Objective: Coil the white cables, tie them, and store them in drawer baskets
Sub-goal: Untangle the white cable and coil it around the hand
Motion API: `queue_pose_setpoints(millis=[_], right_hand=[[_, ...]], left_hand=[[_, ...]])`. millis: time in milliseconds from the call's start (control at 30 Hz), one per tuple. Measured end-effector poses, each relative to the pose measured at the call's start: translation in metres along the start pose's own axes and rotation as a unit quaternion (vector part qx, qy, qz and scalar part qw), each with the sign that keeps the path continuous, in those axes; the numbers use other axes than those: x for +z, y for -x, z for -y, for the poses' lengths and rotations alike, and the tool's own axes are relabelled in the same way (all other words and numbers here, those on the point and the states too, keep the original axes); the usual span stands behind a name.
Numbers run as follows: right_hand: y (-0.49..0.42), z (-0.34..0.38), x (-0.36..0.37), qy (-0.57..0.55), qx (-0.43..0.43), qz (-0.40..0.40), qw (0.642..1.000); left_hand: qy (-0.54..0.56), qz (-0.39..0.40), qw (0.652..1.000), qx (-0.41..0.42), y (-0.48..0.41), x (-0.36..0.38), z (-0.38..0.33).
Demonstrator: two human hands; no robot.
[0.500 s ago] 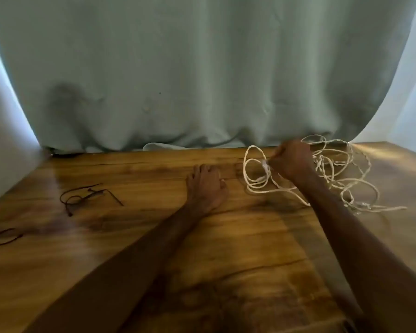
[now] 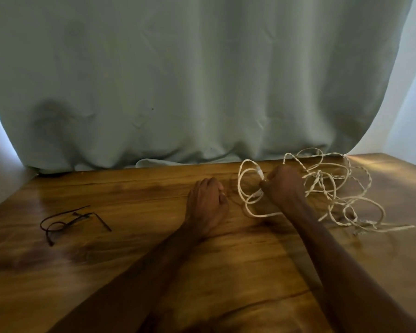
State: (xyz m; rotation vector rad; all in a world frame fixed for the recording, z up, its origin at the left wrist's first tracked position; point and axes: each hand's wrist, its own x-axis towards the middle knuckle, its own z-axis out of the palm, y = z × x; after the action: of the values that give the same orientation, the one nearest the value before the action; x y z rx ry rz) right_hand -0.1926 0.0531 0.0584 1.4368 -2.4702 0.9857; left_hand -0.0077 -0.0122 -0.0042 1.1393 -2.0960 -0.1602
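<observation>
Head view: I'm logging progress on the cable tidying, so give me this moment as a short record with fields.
right hand: grips the white cable
left hand: rests on the table, fingers loosely curled, holding nothing visible
white cable: loose tangle, not coiled or tied
dark cord: lies on the table's left side, apart from both hands
backdrop: pale curtain

Cable (image 2: 318, 176): cream-white; twisted-strand pattern on far loops, smoother on near ones. Plug (image 2: 259, 173): pale, whitish. Table (image 2: 130, 272): golden-brown wood w/ darker brown grain streaks, yellow glare at far rt corner. Curtain (image 2: 202, 80): plain pale grey-green, darker in folds. Ties (image 2: 67, 221): v. dark, brown-black. Wall (image 2: 408, 121): white w/ bluish tint.
</observation>
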Motion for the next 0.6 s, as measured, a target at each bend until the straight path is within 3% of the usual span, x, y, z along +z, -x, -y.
queue_pose_setpoints(millis=[200,300,400,500,600], right_hand=[[0.020,0.021,-0.013,-0.070,-0.087,-0.125,0.986],[0.025,0.029,-0.011,-0.099,-0.131,-0.128,0.978],[0.032,0.038,-0.008,-0.161,-0.159,-0.108,0.968],[0.032,0.038,-0.013,-0.179,-0.169,-0.056,0.968],[0.027,0.026,-0.021,-0.202,-0.162,-0.025,0.965]], left_hand=[[0.205,-0.117,0.971,-0.038,-0.010,-0.035,-0.022],[0.328,-0.040,0.942,-0.058,-0.012,-0.055,-0.039],[0.313,0.061,0.948,-0.008,-0.005,-0.051,-0.044],[0.304,0.065,0.950,0.028,-0.004,-0.041,-0.035],[0.316,0.034,0.948,-0.012,-0.008,-0.045,-0.029]])
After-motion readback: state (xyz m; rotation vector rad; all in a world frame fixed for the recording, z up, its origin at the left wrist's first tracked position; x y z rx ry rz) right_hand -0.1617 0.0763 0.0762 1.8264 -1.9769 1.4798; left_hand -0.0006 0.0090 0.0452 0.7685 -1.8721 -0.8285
